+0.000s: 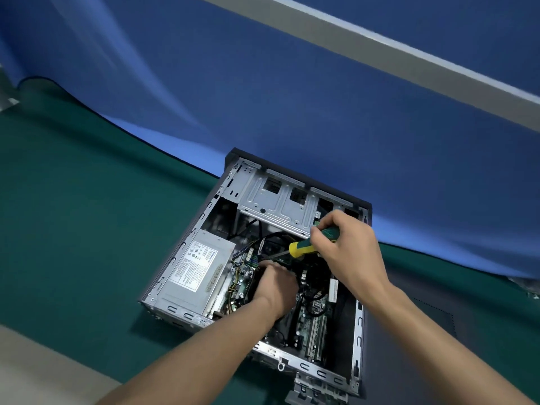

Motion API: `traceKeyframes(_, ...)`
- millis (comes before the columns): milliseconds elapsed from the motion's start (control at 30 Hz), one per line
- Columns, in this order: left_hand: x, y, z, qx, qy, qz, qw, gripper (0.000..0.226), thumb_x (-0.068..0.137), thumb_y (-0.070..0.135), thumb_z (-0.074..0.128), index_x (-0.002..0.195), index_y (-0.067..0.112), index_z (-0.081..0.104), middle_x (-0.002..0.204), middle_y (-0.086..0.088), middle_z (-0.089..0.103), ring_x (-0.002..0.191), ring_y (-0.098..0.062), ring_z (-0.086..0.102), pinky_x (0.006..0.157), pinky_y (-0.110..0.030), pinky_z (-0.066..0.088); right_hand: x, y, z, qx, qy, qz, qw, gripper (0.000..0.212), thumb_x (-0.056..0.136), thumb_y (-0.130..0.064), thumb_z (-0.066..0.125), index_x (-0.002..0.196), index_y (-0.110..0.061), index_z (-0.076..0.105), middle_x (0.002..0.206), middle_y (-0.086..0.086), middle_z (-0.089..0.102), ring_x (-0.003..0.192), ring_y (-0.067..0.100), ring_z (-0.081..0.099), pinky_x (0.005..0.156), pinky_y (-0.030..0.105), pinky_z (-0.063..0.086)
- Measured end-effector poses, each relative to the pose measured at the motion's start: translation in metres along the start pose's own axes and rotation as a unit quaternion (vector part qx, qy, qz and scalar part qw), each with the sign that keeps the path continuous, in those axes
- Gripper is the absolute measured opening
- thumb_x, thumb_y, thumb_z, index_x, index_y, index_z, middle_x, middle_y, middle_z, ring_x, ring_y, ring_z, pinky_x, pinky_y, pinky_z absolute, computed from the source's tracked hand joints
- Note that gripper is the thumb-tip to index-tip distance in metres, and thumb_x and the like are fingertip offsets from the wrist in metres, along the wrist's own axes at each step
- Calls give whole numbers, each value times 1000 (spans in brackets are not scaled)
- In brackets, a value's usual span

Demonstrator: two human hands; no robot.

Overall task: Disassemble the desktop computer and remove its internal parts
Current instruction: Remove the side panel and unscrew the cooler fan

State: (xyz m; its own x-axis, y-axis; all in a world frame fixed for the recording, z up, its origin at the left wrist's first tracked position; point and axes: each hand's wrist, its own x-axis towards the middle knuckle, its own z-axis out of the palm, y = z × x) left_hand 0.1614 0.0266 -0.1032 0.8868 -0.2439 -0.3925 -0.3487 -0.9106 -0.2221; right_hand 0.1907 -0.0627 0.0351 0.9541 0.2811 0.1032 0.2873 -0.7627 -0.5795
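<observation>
Green mat over tabletop; bare pale strip at near-left corner. Desktop case lying on side, panel off, open side up, toward near-right part of mat, skewed to its edges.

PSU w/ white label seated along case's left wall, not yet removed. Drive cage bare metal at far end.

Left hand reaching into case centre, fingers curled down onto dark part just right of PSU, prob. CPU cooler; grip vs. mere bracing: cannot tell, fingertips hidden. Likely steadying part while screw turned.

Screwdriver, yellow/green handle, slanted shaft running down-left, tip just beyond left hand. Right hand wrapped tight round handle, above case's right half. Angle prob. set by cables crowding the part.

Motherboard w/ slots visible at near-right of case, in place.

Blue cloth backdrop behind mat's far edge; grey beam across upper right.
</observation>
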Motion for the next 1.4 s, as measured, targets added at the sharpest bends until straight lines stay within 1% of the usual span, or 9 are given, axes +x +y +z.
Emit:
traceKeyframes(67,3,1,3,4,0,21,1000,44,99,25,35,132,-4,40,131,-23,49,117,-37,49,97,-50,36,6,-2,5,1,-15,-5,1000,17,82,-30,63,68,-27,53,58,-10,54,51,2,47,45,15,35)
traceKeyframes(233,9,-4,15,-106,8,24,994,55,97,29,38,143,2,25,143,-20,37,133,-32,33,109,-42,24,20,-3,16,-30,-43,-12,999,22,82,-27,64,65,-27,50,51,-12,48,55,-8,48,48,9,35)
traceKeyframes(367,13,-8,17,-144,16,33,989,58,95,38,41,141,5,28,136,-18,45,126,-32,41,102,-41,34,29,-1,20,-35,-62,-7,997,22,80,-26,64,64,-26,50,45,-11,49,52,-7,48,46,10,35)
traceKeyframes(467,15,-11,21,-155,31,44,986,60,93,42,42,139,6,29,129,-17,51,119,-32,47,93,-40,40,33,0,23,-54,-80,-4,995,19,81,-28,63,66,-26,51,48,-11,49,43,6,44,38,16,27)
traceKeyframes(567,17,-11,25,-170,42,50,983,62,93,43,42,141,6,27,129,-16,51,120,-32,46,96,-41,38,35,0,25,-67,-97,-8,993,18,82,-27,62,67,-26,51,51,-11,51,46,6,41,43,22,27)
traceKeyframes(667,19,-12,29,-181,50,59,981,59,92,42,42,138,7,31,128,-16,51,120,-32,46,99,-43,37,36,-1,26,-74,-105,-11,992,15,81,-28,62,69,-25,54,49,-12,52,44,5,43,40,17,25)
traceKeyframes(833,22,-13,32,-177,68,93,977,52,93,38,40,133,6,34,122,-18,53,112,-33,49,89,-42,39,39,-2,26,-49,-108,-3,993,16,81,-26,62,68,-24,53,52,-38,50,50,-6,48,44,12,36)
traceKeyframes(967,24,-14,34,-168,66,107,978,50,94,39,38,133,8,38,128,-17,50,118,-32,46,95,-43,37,38,-2,28,-61,-104,-16,993,15,81,-28,62,68,-25,54,49,-15,53,46,5,45,40,16,25)
traceKeyframes(1400,22,-15,33,-147,63,110,981,46,95,41,33,126,9,45,128,-18,49,118,-31,46,94,-44,36,39,-6,34,-65,-109,-33,991,13,84,-29,60,74,-22,57,65,-15,55,54,4,47,47,20,30)
